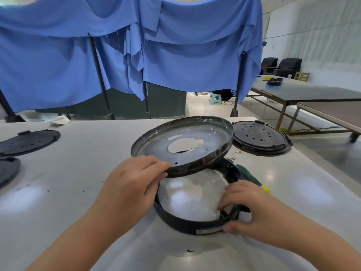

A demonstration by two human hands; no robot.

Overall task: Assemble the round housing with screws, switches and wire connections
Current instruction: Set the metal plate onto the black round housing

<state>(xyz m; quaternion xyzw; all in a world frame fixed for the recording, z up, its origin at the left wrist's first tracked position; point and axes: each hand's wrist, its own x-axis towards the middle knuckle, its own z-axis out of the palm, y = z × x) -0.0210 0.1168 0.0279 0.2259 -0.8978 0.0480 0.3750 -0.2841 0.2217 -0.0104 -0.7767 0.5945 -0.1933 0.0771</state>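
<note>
One unreadable label (210,230) on black ring (187,222)

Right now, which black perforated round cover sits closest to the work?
The black perforated round cover right of the tilted metal pan; the other perforated round cover lies far left.

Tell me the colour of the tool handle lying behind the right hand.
Dark green with a yellow end, on the tool handle; head view.

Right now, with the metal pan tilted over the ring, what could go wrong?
1. The left hand grips the round grey metal pan by one edge only; it could slip onto the black plastic ring.
2. Right hand fingers sit inside the ring and could get pinched.
</note>
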